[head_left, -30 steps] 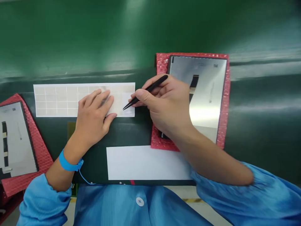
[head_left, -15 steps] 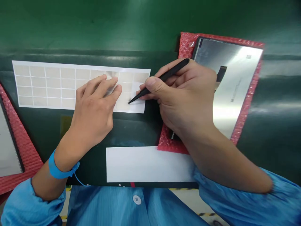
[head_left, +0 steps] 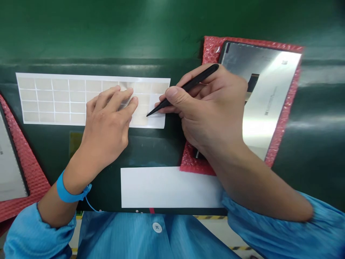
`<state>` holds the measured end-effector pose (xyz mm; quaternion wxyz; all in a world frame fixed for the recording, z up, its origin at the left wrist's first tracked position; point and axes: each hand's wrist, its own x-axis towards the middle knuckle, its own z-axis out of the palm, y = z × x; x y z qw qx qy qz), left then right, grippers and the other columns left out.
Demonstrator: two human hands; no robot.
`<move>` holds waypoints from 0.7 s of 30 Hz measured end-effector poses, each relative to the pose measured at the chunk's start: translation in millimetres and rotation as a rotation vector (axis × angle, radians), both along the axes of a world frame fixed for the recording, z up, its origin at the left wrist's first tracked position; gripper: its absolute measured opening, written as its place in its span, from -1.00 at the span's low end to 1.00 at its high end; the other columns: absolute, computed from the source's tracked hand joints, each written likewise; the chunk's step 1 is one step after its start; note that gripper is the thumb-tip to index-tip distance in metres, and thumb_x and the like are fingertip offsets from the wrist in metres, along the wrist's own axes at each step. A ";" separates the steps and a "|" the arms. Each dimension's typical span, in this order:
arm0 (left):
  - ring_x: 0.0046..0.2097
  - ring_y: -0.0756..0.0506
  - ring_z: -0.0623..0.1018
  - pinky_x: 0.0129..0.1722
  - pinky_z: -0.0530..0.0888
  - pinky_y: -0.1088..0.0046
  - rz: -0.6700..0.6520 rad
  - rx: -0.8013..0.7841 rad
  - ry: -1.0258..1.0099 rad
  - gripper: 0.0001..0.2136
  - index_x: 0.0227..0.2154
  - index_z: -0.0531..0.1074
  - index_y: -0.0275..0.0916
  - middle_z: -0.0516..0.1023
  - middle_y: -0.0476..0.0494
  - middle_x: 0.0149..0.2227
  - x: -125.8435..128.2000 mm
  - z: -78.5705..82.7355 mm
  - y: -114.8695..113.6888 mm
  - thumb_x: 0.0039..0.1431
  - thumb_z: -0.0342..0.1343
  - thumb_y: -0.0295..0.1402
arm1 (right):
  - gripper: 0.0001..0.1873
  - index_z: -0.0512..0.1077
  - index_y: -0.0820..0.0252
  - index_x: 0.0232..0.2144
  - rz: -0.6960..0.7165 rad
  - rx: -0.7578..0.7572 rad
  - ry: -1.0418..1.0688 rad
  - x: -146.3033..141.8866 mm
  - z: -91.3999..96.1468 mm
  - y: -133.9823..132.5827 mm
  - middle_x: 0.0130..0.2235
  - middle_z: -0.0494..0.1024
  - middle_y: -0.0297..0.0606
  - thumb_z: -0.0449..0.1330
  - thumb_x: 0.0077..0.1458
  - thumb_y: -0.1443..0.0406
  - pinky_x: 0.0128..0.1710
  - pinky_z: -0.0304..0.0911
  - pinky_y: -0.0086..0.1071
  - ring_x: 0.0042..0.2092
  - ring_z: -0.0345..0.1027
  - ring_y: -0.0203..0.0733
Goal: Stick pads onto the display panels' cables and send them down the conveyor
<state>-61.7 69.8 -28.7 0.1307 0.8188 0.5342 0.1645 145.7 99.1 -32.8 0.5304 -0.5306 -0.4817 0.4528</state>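
Observation:
A white sheet of pale rectangular stickers (head_left: 61,96) lies across the green mat. My left hand (head_left: 109,124) rests on it with fingers stretched out, the fingertips pressing near its right part. In my right hand (head_left: 212,104) is a pair of black pointed tweezers (head_left: 196,77), pinched between thumb and fingers like a pen. The tip touches or hovers at the edge of a sticker near the lower right of the sheet; I cannot tell which. Some backing at the sheet's right end shows bare white. My right fingertips are beside that end.
Under my right forearm, a silver display panel (head_left: 272,93) lies on red bubble wrap (head_left: 283,144). A blank white strip of paper (head_left: 161,187) is at the table's front edge. Another panel (head_left: 10,158) on red bubble wrap (head_left: 29,162) sits at left. A blue wrist strap (head_left: 70,192) trails a cord.
The sheet's left end has shifted slightly down and right, while its right end moved a little left. Both hands stay nearly in place, with the tweezers' tip at about the same spot.

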 end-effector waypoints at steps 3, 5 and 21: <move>0.46 -0.32 0.35 0.36 0.28 -0.03 -0.001 0.002 0.005 -0.59 0.25 0.51 -0.04 0.51 -0.14 0.38 0.4 0.2 -0.7 0.51 -0.06 -0.48 | -0.71 0.49 0.02 -0.41 0.001 -0.002 -0.010 -1.1 1.4 0.0 -0.41 0.54 -0.37 0.56 0.10 0.27 -0.40 0.67 -0.29 -0.34 0.59 -0.15; 0.46 -0.31 0.35 0.36 0.28 -0.01 -0.001 0.007 0.013 -0.59 0.25 0.51 -0.05 0.52 -0.14 0.38 0.8 0.6 -0.7 0.51 -0.06 -0.48 | -0.69 0.50 0.02 -0.41 0.002 -0.008 -0.015 -1.9 1.3 -0.1 -0.41 0.54 -0.37 0.59 0.07 0.23 -0.41 0.67 -0.30 -0.33 0.59 -0.15; 0.46 -0.30 0.36 0.36 0.31 -0.02 -0.009 0.037 0.031 -0.60 0.25 0.51 -0.04 0.51 -0.11 0.39 -1.7 -0.3 -1.3 0.52 -0.05 -0.47 | -0.64 0.52 0.02 -0.39 0.055 -0.007 0.163 4.3 1.6 -3.0 -0.45 0.59 -0.42 0.63 0.02 0.11 -0.48 0.60 -0.39 -0.38 0.63 -0.19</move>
